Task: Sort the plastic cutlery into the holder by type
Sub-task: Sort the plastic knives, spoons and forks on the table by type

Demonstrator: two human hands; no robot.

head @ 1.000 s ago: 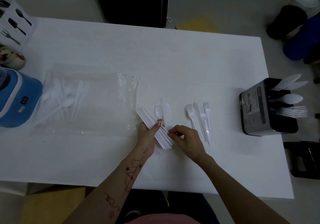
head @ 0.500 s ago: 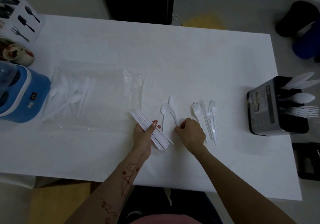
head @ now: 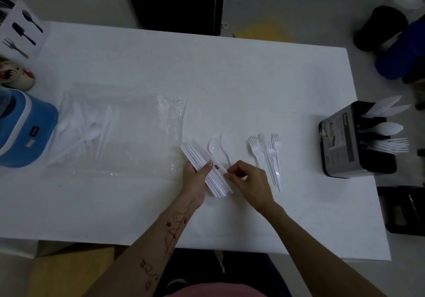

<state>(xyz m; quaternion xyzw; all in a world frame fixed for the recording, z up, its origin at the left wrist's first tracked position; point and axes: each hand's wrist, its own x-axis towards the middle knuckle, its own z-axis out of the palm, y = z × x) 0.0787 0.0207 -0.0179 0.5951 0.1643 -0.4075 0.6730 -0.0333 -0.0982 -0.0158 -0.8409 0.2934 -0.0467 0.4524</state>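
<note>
White plastic knives (head: 207, 170), gathered into a slanted bundle, lie in the left hand (head: 194, 180), whose grip is closed around them with the thumb pressed across the top; the blades point up and to the left over the desk (head: 207, 71). At the bundle's right edge the right hand (head: 249, 182) has its fingertips (head: 227, 175) pinched together on the outermost knife. Just beyond the hands, two white spoons (head: 218, 148) rest side by side on the desk, bowls away from the person. To their right a small group of white forks (head: 268, 156) lies with tines pointing away, handles reaching down past the right hand. Farther right, near the desk's edge, stands the black and grey cutlery holder (head: 340, 140), already carrying knives (head: 386, 108) in its far slot, a spoon (head: 386, 128) in the middle one and forks (head: 391, 146) in the near one, all tilted out to the right. Left of the hands a clear plastic bag (head: 119, 126) lies flat with more white cutlery inside it. At the left edge of the desk sit a blue and white container (head: 25, 131), a small painted cup (head: 16, 75) behind it, and a white box printed with black cutlery shapes (head: 20, 32) in the far corner. A red drawing runs along the left forearm (head: 171, 230).
</note>
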